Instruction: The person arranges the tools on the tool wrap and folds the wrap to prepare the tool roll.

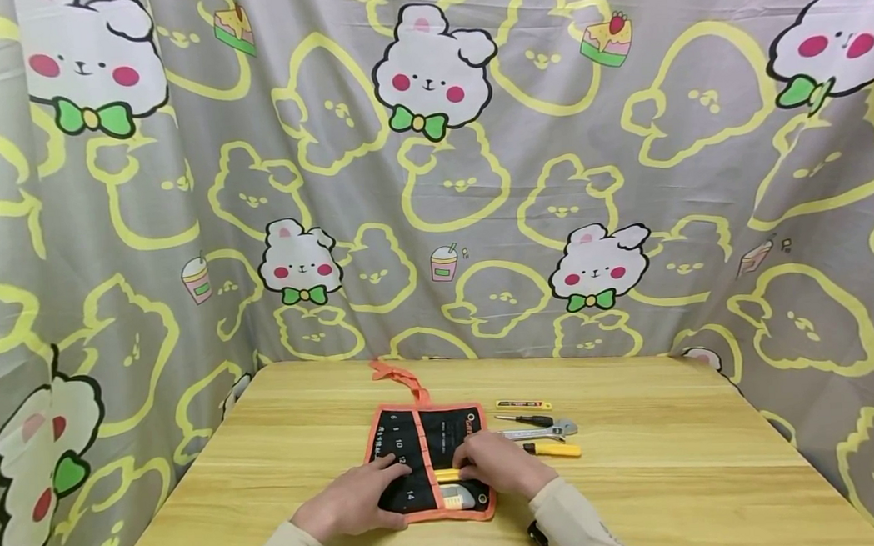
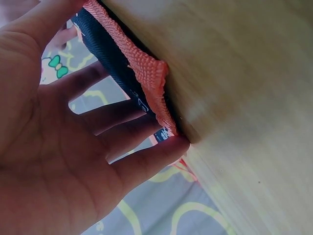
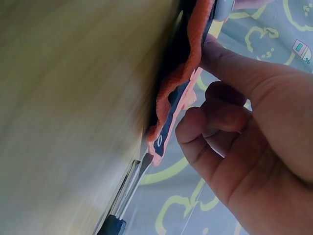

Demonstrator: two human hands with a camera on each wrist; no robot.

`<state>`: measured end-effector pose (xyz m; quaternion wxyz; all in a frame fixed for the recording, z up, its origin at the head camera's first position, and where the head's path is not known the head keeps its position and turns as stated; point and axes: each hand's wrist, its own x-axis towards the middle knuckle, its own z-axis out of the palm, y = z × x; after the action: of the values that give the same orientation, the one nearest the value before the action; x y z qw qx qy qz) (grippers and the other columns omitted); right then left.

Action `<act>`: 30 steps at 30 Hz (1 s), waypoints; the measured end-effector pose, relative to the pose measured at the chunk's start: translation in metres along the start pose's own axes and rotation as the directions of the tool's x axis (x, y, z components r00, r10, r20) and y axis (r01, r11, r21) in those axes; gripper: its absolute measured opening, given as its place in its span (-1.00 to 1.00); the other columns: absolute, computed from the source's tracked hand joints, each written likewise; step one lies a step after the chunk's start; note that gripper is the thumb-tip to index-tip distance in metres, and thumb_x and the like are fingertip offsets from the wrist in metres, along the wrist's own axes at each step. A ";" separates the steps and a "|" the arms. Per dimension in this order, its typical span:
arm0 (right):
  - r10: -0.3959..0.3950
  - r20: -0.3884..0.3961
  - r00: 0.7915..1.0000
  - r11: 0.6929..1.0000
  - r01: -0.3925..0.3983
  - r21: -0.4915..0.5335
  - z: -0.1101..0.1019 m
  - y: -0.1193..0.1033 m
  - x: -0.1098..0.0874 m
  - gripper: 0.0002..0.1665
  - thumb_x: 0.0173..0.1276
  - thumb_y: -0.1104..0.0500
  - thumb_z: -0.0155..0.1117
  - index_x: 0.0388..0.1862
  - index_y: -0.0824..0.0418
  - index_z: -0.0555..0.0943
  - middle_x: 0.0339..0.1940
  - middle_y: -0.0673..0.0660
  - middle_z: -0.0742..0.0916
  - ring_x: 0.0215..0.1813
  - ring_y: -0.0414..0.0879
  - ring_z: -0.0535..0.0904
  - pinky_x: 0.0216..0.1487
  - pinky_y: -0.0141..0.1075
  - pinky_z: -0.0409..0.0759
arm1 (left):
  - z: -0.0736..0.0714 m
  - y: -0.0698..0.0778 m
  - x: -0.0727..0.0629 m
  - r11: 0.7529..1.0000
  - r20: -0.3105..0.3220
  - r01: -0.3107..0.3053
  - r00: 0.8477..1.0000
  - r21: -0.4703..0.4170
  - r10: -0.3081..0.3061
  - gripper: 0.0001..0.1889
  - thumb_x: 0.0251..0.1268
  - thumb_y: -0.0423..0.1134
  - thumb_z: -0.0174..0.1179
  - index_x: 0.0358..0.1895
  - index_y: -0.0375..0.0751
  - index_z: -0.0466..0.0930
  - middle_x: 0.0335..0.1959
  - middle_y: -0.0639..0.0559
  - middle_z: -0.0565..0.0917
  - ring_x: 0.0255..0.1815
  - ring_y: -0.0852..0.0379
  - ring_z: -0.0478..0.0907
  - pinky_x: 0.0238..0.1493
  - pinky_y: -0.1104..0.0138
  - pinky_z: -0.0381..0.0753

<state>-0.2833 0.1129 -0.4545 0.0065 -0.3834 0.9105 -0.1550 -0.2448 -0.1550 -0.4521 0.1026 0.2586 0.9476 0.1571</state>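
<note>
Tool pouch (image 1: 413, 441), black, orange-edged — laid flat on the worktop (image 1: 267, 450). Left hand (image 1: 356, 497): fingers extended, resting on its left half. Right hand (image 1: 503, 463): pinching a yellow tool (image 1: 446, 475) at pocket edge. Adjacent, right — adjustable wrench (image 1: 544, 433), screwdriver (image 1: 538, 420).

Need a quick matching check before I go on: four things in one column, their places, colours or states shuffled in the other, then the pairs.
1. left hand
2. adjustable wrench
3. tool pouch
4. right hand

A. black with orange edging
B. fingers at the yellow tool
C. silver
D. fingers on the numbered panel

Pairs: 1-D, 2-C, 3-A, 4-B
</note>
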 end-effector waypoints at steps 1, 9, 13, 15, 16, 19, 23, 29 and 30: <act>-0.001 0.000 1.000 1.000 0.001 -0.001 0.000 0.000 0.001 -0.91 0.42 0.17 0.39 -0.31 0.02 0.77 -0.38 -0.17 0.75 -0.40 -0.41 0.51 -0.32 -0.45 0.55 | 0.000 0.000 0.000 1.000 0.000 0.001 1.000 0.000 -0.001 -0.28 0.18 0.16 0.46 0.36 -0.06 0.52 0.45 -0.32 0.43 0.34 -0.37 0.49 0.27 -0.23 0.49; 0.019 0.018 1.000 1.000 -0.018 -0.019 0.000 -0.001 0.000 -0.96 0.40 0.17 0.41 -0.23 0.04 0.77 -0.34 -0.14 0.76 -0.37 -0.40 0.54 -0.34 -0.45 0.56 | 0.000 0.001 0.001 1.000 0.000 -0.012 1.000 -0.003 0.012 -0.27 0.17 0.16 0.46 0.37 -0.06 0.51 0.45 -0.31 0.44 0.34 -0.36 0.50 0.26 -0.22 0.50; 0.041 0.013 0.999 0.998 -0.041 -0.049 -0.003 -0.002 0.000 -0.95 0.36 0.16 0.46 -0.22 0.05 0.74 -0.31 -0.10 0.75 -0.35 -0.37 0.52 -0.31 -0.42 0.57 | -0.001 0.001 0.001 1.000 -0.001 -0.013 1.000 -0.002 0.013 -0.27 0.17 0.16 0.46 0.37 -0.06 0.51 0.45 -0.31 0.44 0.34 -0.36 0.50 0.27 -0.22 0.50; 0.046 0.009 0.999 0.998 -0.046 -0.051 -0.004 -0.002 0.000 -0.95 0.35 0.15 0.47 -0.25 0.04 0.73 -0.33 -0.11 0.73 -0.35 -0.36 0.51 -0.30 -0.42 0.57 | -0.001 0.001 0.002 1.000 0.001 -0.010 1.000 -0.001 0.010 -0.27 0.17 0.16 0.46 0.37 -0.05 0.51 0.45 -0.31 0.44 0.35 -0.35 0.49 0.27 -0.22 0.49; 0.048 0.009 0.999 0.998 -0.048 -0.044 -0.004 -0.002 0.000 -0.95 0.35 0.15 0.47 -0.26 0.04 0.73 -0.34 -0.11 0.73 -0.36 -0.35 0.50 -0.31 -0.42 0.56 | -0.001 0.001 0.001 1.000 0.002 -0.008 1.000 0.000 0.008 -0.27 0.17 0.16 0.46 0.38 -0.05 0.51 0.45 -0.31 0.43 0.35 -0.35 0.49 0.27 -0.22 0.49; 0.046 0.011 0.999 0.999 -0.046 -0.020 -0.004 -0.002 0.001 -0.95 0.34 0.16 0.47 -0.28 0.03 0.73 -0.37 -0.14 0.71 -0.39 -0.36 0.48 -0.32 -0.43 0.54 | -0.002 0.000 0.001 1.000 0.005 -0.004 1.000 0.001 0.004 -0.26 0.17 0.16 0.46 0.38 -0.05 0.51 0.45 -0.30 0.43 0.35 -0.35 0.49 0.27 -0.22 0.49; 0.047 0.008 0.999 0.999 -0.047 0.011 -0.003 -0.001 0.003 -0.96 0.35 0.18 0.46 -0.30 0.02 0.75 -0.37 -0.15 0.71 -0.39 -0.37 0.48 -0.32 -0.44 0.54 | -0.002 0.000 0.001 1.000 0.004 -0.003 1.000 0.002 0.003 -0.26 0.17 0.16 0.46 0.38 -0.06 0.50 0.45 -0.30 0.43 0.36 -0.35 0.48 0.28 -0.23 0.48; 0.030 0.016 0.999 0.998 -0.031 0.051 0.001 0.002 0.005 -0.95 0.40 0.17 0.41 -0.28 0.08 0.78 -0.35 -0.15 0.75 -0.38 -0.40 0.52 -0.31 -0.46 0.56 | -0.001 0.000 0.000 1.000 0.001 -0.005 1.000 0.003 0.005 -0.25 0.17 0.16 0.46 0.39 -0.08 0.50 0.45 -0.30 0.43 0.37 -0.34 0.47 0.28 -0.23 0.47; 0.025 0.017 1.000 0.998 -0.026 0.054 0.002 0.001 0.005 -0.94 0.40 0.17 0.41 -0.28 0.08 0.78 -0.35 -0.15 0.76 -0.39 -0.40 0.52 -0.32 -0.46 0.56 | -0.001 0.000 -0.001 1.000 0.000 -0.004 1.000 0.001 0.004 -0.24 0.17 0.16 0.46 0.39 -0.08 0.50 0.46 -0.30 0.43 0.38 -0.34 0.47 0.28 -0.23 0.47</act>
<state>-0.2877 0.1099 -0.4558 0.0264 -0.3725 0.9108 -0.1762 -0.2442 -0.1552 -0.4514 0.1022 0.2607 0.9471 0.1566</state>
